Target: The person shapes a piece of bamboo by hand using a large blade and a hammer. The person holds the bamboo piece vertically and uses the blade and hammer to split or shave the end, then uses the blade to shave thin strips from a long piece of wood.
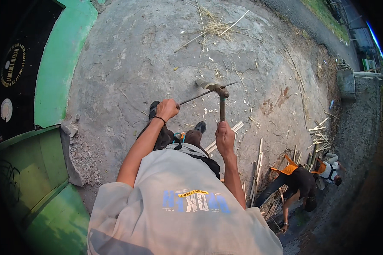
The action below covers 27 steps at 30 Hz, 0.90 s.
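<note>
My right hand (225,137) is closed round the wooden handle of a small hoe (223,107). Its pale, flat blade points left from the head, out in front of me. My left hand (167,110), with a dark bracelet at the wrist, grips one end of a long, thin dark blade or rod (193,98); which of the two I cannot tell. This piece slants up to the right and crosses the hoe's head, its pointed tip showing beyond. Whether the two touch is unclear. Below my hands are my dark shoes (201,126).
Split bamboo strips (257,172) lie at right, and a heap of shavings (217,27) is ahead. Two other people (300,182) bend over near the strips at lower right. At left stand a green wall (57,63) and broken concrete rubble (84,159).
</note>
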Motion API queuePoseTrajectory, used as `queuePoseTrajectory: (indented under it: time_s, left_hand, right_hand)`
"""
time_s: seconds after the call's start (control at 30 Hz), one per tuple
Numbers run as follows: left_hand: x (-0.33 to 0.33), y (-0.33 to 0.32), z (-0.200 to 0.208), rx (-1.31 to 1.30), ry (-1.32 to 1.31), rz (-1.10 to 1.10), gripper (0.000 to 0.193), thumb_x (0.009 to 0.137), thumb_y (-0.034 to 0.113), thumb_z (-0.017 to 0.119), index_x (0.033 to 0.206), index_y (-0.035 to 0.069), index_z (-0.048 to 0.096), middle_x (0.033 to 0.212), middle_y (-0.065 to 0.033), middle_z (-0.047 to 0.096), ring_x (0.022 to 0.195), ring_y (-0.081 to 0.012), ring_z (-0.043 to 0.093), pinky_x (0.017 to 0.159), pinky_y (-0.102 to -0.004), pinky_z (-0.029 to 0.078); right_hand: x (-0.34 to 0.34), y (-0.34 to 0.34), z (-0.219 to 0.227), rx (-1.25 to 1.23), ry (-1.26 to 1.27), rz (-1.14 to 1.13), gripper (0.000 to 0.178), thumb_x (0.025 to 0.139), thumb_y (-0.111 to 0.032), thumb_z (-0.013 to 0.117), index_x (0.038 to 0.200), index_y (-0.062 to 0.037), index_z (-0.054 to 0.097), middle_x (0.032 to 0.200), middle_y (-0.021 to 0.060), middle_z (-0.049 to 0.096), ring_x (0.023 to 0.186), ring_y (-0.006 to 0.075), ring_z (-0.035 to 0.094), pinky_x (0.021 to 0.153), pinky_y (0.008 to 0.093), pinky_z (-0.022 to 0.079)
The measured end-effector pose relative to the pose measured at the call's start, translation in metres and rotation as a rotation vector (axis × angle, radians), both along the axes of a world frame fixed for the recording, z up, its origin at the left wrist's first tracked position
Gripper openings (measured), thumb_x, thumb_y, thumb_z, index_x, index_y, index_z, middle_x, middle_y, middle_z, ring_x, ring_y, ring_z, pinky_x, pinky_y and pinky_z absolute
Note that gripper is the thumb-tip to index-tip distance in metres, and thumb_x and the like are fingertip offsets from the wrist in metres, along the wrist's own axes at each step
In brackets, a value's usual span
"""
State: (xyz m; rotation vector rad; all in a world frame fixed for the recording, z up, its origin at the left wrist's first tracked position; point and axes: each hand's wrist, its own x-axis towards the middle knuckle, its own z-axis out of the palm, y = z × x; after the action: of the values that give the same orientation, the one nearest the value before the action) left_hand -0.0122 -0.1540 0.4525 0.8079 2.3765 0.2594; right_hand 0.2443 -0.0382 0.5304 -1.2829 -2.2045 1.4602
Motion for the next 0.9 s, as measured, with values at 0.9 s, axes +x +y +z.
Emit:
queuePoseTrajectory:
  time_s: [0.9]
  left_hand:
    - [-0.034, 0.066, 0.007, -0.078, -0.058, 0.039, 0.025, 0.086, 0.030, 0.066, 0.103, 0.017, 0.078, 0.103, -0.0190, 0.073, 0.097, -0.0406, 0.069, 0.084, -0.0451, 0.056]
  right_hand:
    - [-0.047, 0.066, 0.003, -0.038, 0.418, -0.193, 0.055, 0.107, -0.049, 0.034, 0.084, -0.0031, 0.053, 0.057, 0.0007, 0.044, 0.052, 0.0075, 0.046, 0.047, 0.0293, 0.037]
